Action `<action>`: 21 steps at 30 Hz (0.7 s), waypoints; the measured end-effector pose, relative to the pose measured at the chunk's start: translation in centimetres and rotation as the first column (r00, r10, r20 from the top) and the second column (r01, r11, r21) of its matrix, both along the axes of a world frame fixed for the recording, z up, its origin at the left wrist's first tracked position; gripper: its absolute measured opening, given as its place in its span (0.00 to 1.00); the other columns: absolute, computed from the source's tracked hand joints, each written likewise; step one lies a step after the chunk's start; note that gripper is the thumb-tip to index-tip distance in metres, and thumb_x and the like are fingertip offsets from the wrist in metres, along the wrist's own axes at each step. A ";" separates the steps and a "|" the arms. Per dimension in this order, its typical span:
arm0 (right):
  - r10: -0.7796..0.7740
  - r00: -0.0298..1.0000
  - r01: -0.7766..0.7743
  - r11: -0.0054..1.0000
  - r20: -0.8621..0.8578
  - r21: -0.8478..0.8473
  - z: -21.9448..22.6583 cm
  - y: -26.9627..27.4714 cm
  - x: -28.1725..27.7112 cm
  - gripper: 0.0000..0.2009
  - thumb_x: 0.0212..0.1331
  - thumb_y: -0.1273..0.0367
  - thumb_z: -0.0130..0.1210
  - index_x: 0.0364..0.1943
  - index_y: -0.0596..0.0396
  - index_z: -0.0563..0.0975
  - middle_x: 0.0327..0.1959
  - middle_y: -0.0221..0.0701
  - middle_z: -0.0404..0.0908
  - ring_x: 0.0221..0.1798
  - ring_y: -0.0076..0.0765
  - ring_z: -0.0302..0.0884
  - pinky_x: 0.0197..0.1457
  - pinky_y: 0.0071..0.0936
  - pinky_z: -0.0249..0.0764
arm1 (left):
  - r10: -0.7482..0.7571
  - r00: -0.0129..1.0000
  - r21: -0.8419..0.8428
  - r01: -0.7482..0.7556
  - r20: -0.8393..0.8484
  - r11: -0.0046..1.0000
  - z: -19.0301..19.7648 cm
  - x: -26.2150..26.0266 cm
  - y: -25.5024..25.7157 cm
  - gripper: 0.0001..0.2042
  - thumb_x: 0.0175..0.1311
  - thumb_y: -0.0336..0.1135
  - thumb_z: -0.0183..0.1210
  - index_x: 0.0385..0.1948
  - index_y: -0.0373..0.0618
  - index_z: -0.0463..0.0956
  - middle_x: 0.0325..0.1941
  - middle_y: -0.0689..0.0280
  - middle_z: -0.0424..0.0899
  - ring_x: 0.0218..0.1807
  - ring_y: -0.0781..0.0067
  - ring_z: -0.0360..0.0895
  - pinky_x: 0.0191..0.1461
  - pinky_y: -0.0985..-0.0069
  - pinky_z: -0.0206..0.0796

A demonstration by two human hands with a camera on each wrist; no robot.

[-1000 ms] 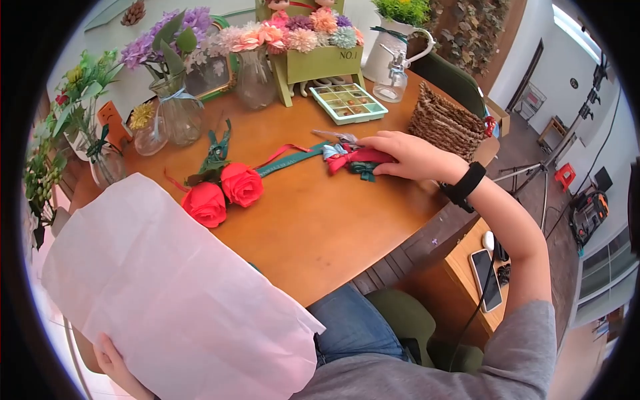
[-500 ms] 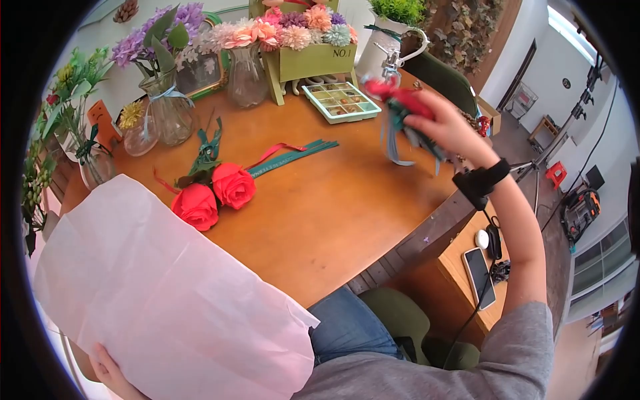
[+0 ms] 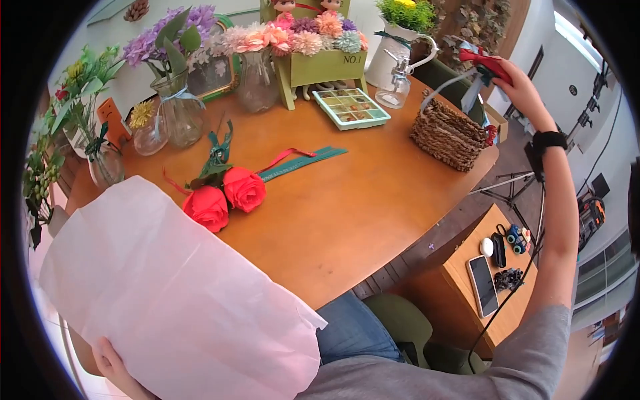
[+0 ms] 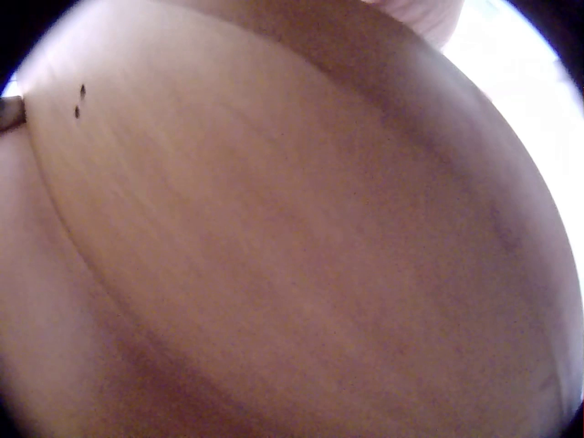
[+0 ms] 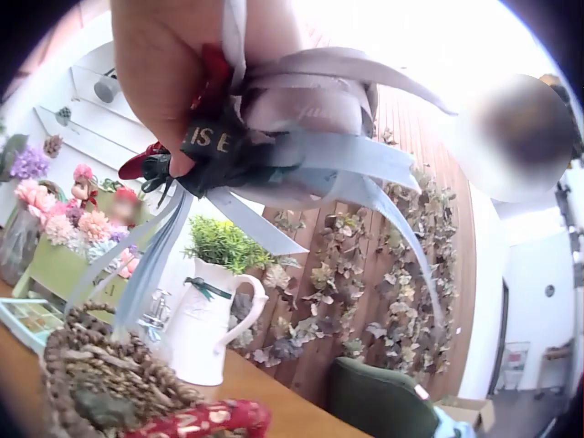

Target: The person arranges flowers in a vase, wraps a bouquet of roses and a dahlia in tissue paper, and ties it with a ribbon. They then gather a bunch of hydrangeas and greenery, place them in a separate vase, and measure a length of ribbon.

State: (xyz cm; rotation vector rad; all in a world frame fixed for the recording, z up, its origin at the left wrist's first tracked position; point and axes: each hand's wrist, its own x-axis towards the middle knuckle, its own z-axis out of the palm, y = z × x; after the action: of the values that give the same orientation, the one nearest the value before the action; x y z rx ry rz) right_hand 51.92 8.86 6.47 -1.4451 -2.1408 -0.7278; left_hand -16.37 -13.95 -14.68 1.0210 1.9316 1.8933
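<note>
My right hand (image 3: 525, 99) is raised at the back right and grips a bunch of ribbons (image 3: 483, 64), red, dark green and pale blue. In the right wrist view loose pale-blue ends hang from the bunch (image 5: 356, 164), and gold letters show on a dark band. Below it a brown woven basket (image 3: 448, 138) stands at the table's right end. My left hand (image 3: 112, 363) holds a large pale pink sheet of wrapping paper (image 3: 180, 293) by its lower left edge. Two red roses (image 3: 244, 189) lie on the table beyond the sheet, beside a flat green ribbon (image 3: 303, 165).
Glass vases with flowers (image 3: 179, 113) line the table's back left. A green flower box (image 3: 327, 67), a compartment tray (image 3: 351, 109) and a white pitcher (image 3: 400, 57) stand farther right. A phone (image 3: 483, 287) lies on a wooden cabinet at the lower right.
My right hand has lifted the bunch of ribbons off the table and carried it right, above the basket. The flat green ribbon stays by the roses. My left hand and the paper hold still.
</note>
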 end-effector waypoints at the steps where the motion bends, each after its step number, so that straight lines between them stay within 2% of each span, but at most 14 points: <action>1: -0.028 0.999 0.027 1.000 0.042 0.012 0.3 -0.4 0.2 0.19 0.49 0.71 0.52 0.47 0.59 0.65 0.42 0.40 0.70 0.45 0.45 0.68 0.46 0.29 0.64 | 0.046 0.999 -0.002 -0.046 0.001 0.999 0.5 1.0 0.3 0.15 0.60 0.41 0.46 0.38 0.37 0.68 0.35 0.64 0.73 0.36 0.77 0.68 0.41 0.81 0.60; 3: -0.101 0.992 0.099 0.995 0.077 0.027 1.1 -1.1 0.0 0.19 0.49 0.71 0.51 0.48 0.55 0.65 0.42 0.38 0.70 0.45 0.47 0.67 0.45 0.30 0.64 | 0.094 0.996 -0.004 -0.094 -0.003 0.996 0.8 1.5 0.4 0.14 0.60 0.40 0.46 0.38 0.37 0.68 0.34 0.65 0.73 0.36 0.77 0.68 0.41 0.81 0.60; 6: -0.132 0.986 0.126 0.990 0.102 0.064 1.1 -0.9 0.3 0.18 0.49 0.71 0.50 0.47 0.53 0.65 0.42 0.38 0.69 0.44 0.47 0.67 0.45 0.31 0.64 | 0.057 0.998 -0.008 -0.057 -0.015 0.998 0.7 1.2 0.4 0.14 0.60 0.40 0.46 0.37 0.37 0.68 0.34 0.65 0.73 0.36 0.78 0.68 0.41 0.81 0.60; 8: -0.083 0.991 0.083 0.997 0.101 -0.005 -0.1 -0.2 0.0 0.19 0.47 0.72 0.52 0.47 0.55 0.65 0.43 0.41 0.69 0.45 0.48 0.67 0.46 0.31 0.64 | 0.042 0.999 -0.005 -0.042 -0.005 0.999 0.5 0.8 0.3 0.14 0.60 0.40 0.46 0.36 0.36 0.68 0.33 0.65 0.73 0.35 0.78 0.68 0.40 0.81 0.60; 10: 0.031 0.994 -0.017 0.990 0.104 -0.139 -2.1 1.1 -0.3 0.20 0.46 0.72 0.53 0.46 0.58 0.66 0.43 0.42 0.69 0.46 0.48 0.66 0.49 0.31 0.64 | 0.050 0.999 0.018 -0.050 0.001 0.999 0.5 1.2 0.5 0.14 0.60 0.40 0.46 0.35 0.36 0.68 0.33 0.64 0.73 0.35 0.78 0.68 0.40 0.81 0.60; 13: -0.030 0.999 0.041 0.960 0.043 -0.277 -4.7 1.8 -2.2 0.21 0.45 0.71 0.55 0.46 0.61 0.66 0.44 0.43 0.69 0.48 0.47 0.66 0.51 0.31 0.63 | 0.067 0.998 0.029 -0.066 -0.008 0.997 0.7 1.4 0.6 0.13 0.60 0.40 0.46 0.34 0.37 0.68 0.32 0.64 0.73 0.34 0.78 0.68 0.40 0.81 0.60; 15: 0.009 0.999 0.004 0.957 0.045 -0.291 -6.4 2.6 -2.4 0.22 0.44 0.71 0.55 0.46 0.60 0.65 0.44 0.44 0.69 0.48 0.48 0.66 0.51 0.32 0.62 | 0.077 0.997 0.019 -0.076 -0.025 0.997 0.3 0.9 0.5 0.13 0.60 0.39 0.46 0.34 0.37 0.68 0.32 0.65 0.73 0.34 0.78 0.68 0.40 0.81 0.60; 17: 0.016 0.997 0.008 0.954 0.077 -0.299 -7.7 2.7 -2.1 0.23 0.43 0.71 0.56 0.46 0.59 0.65 0.43 0.44 0.69 0.47 0.49 0.65 0.50 0.32 0.62 | 0.067 0.992 0.097 -0.057 -0.110 0.994 -0.8 -0.7 0.6 0.11 0.60 0.38 0.47 0.31 0.38 0.69 0.27 0.69 0.72 0.27 0.83 0.66 0.31 0.86 0.58; 18: 0.013 1.000 -0.002 0.932 0.029 -0.363 -8.1 2.8 -2.0 0.23 0.42 0.71 0.56 0.47 0.59 0.65 0.42 0.44 0.70 0.46 0.49 0.66 0.50 0.32 0.62 | 0.086 0.990 0.103 -0.074 -0.115 0.992 -1.1 -1.4 0.4 0.11 0.60 0.38 0.47 0.31 0.38 0.69 0.27 0.69 0.72 0.27 0.83 0.66 0.31 0.86 0.58; 20: -0.009 0.998 -0.017 0.927 -0.068 -0.373 -9.1 2.0 -2.7 0.23 0.42 0.73 0.55 0.47 0.59 0.64 0.42 0.45 0.70 0.47 0.48 0.66 0.50 0.31 0.62 | 0.009 0.994 -0.078 -0.017 -0.105 0.997 -1.2 -2.7 -0.3 0.10 0.60 0.34 0.47 0.34 0.35 0.69 0.30 0.66 0.73 0.31 0.82 0.67 0.34 0.85 0.59; 21: -0.023 0.997 -0.011 0.907 -0.077 -0.422 -9.4 1.9 -2.7 0.24 0.43 0.74 0.53 0.49 0.59 0.63 0.44 0.44 0.69 0.49 0.45 0.65 0.52 0.29 0.61 | 0.031 0.984 -0.014 -0.034 -0.175 0.999 -1.4 -2.5 0.0 0.08 0.60 0.32 0.47 0.32 0.36 0.70 0.25 0.70 0.72 0.25 0.85 0.64 0.26 0.87 0.56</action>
State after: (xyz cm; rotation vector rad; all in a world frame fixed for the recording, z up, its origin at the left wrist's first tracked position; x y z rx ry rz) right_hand 49.23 10.74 -2.92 -1.6588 -2.3261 -0.2009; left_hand -18.88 -13.99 -16.11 1.1942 2.0677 1.8558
